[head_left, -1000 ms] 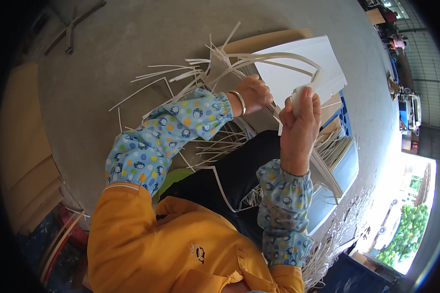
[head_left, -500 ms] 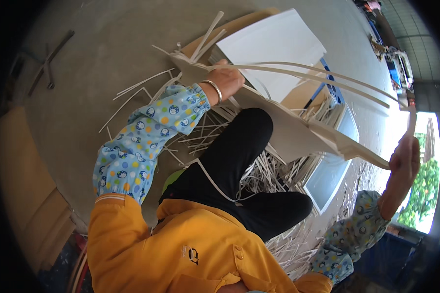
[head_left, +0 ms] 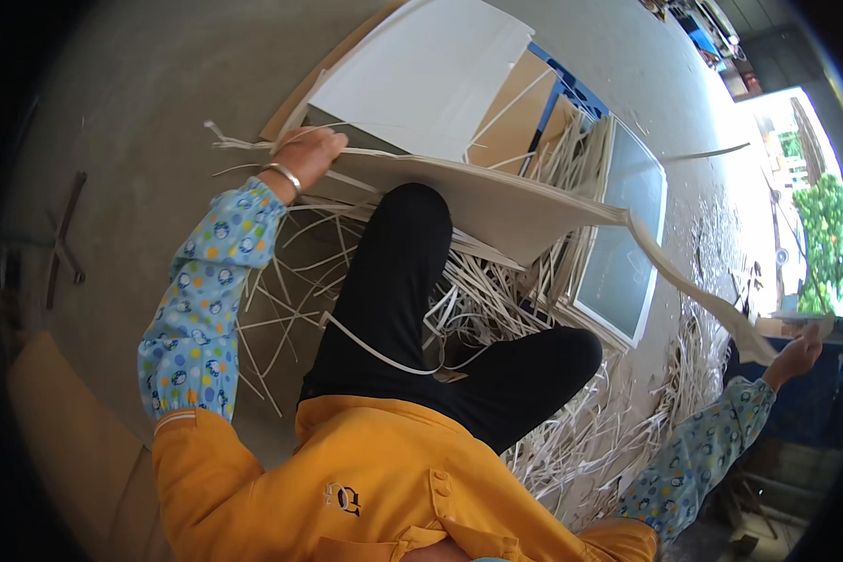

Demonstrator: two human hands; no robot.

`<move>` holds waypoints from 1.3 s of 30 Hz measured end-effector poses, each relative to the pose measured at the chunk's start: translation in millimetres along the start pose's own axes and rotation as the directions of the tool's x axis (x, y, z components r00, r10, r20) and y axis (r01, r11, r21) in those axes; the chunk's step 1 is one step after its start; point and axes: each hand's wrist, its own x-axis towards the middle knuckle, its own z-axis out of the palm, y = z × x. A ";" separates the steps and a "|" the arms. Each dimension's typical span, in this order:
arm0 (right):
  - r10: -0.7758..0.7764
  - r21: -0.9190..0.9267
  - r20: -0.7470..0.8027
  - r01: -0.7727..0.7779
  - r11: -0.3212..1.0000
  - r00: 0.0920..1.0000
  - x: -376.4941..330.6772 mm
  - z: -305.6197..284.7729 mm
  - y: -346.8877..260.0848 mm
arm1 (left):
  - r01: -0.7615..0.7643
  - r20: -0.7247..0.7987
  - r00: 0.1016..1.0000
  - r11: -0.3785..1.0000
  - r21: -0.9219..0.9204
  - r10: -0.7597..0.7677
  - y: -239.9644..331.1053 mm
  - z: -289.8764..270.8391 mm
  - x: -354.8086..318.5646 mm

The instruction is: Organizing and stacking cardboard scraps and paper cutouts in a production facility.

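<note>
A pale board [head_left: 496, 201] is pinned across the black-trousered knee [head_left: 412, 253] by the left hand [head_left: 307, 155], which is pressed flat on its near corner, fingers closed over the edge. A long strip [head_left: 688, 290] is gripped in the right hand [head_left: 796, 351], now flung wide to the person's right; a second ago both hands were close together at the board's edge. The strip is peeled almost fully away, attached only at the board's far corner. Offcut strips [head_left: 571, 440] are heaped on the concrete floor [head_left: 159, 112]; a white sheet [head_left: 421, 75] and a framed panel [head_left: 623, 244] lie beyond.
</note>
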 end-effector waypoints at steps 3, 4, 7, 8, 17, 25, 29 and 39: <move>0.009 -0.070 -0.117 -0.017 0.997 0.993 2.4 -45.2 101.9 | -0.022 0.059 0.998 0.999 0.048 0.019 -6.8 -0.9 -2.5; -0.052 -0.261 -0.122 0.018 0.965 0.991 -7.5 -65.0 115.8 | -0.031 0.062 0.998 0.999 0.043 0.029 -5.7 0.0 -2.7; 0.053 -0.552 -0.117 -0.109 0.827 0.992 -41.9 -133.1 180.7 | -0.058 0.039 0.998 0.998 0.017 0.057 -6.5 3.1 1.5; 0.217 -0.509 -0.032 -0.203 0.837 0.976 -74.9 -143.7 180.3 | -0.058 0.032 0.998 0.998 0.024 0.057 -6.6 1.5 0.4; 0.339 -0.472 0.747 0.098 0.876 0.572 -234.0 -62.1 144.9 | -0.088 0.099 0.992 0.995 0.054 0.083 -11.4 -2.2 -2.9; -0.080 0.315 0.925 -0.633 0.707 0.371 -320.3 139.9 -87.5 | 0.026 0.069 0.997 1.000 0.009 -0.027 -1.5 -9.6 -3.0; -0.098 0.358 0.928 -0.785 0.505 0.359 -342.6 165.7 -138.6 | 0.008 0.039 0.999 0.975 -0.221 0.001 22.4 -17.3 7.4; -0.125 0.302 0.950 -0.942 0.146 0.286 -371.8 169.5 -151.5 | -0.180 0.117 0.973 0.971 -0.157 0.199 116.5 6.2 70.8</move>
